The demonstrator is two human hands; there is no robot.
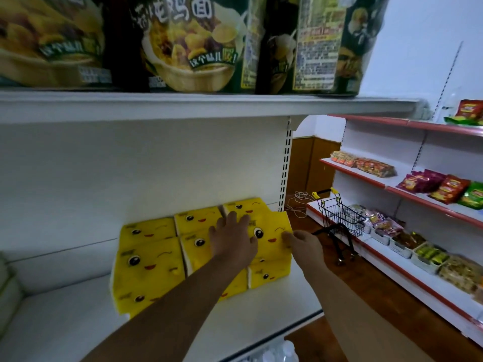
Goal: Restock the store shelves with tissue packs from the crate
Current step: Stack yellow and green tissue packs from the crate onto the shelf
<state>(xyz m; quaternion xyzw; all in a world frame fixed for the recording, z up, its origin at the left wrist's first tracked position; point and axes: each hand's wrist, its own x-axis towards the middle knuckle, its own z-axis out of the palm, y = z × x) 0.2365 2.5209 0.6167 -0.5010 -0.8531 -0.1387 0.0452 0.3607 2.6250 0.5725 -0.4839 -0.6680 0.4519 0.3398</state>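
**A:** Looking through the head camera, what is the person holding?

**B:** A soft yellow tissue pack (271, 231) with a smiley face on it. It is a squashy block, and it sits on top of the right-hand pile.

**A:** What are the hands doing?

**B:** The left hand (232, 241) lies flat on top of it, fingers spread apart. The right hand (304, 244) has its fingers curled round the pack's right edge.

**A:** Where are the other packs?

**B:** More yellow packs (149, 259) are piled side by side on the smooth white shelf (78, 322).

**A:** Anything else?

**B:** Big noodle bags (188, 48) stand on the shelf above. To the right, a little black wire cart (339, 220) with a yellow handle stands on the brown wooden floor (326, 270). It is beside the red-edged shelves (418, 202) with crinkly snack bags (444, 189).
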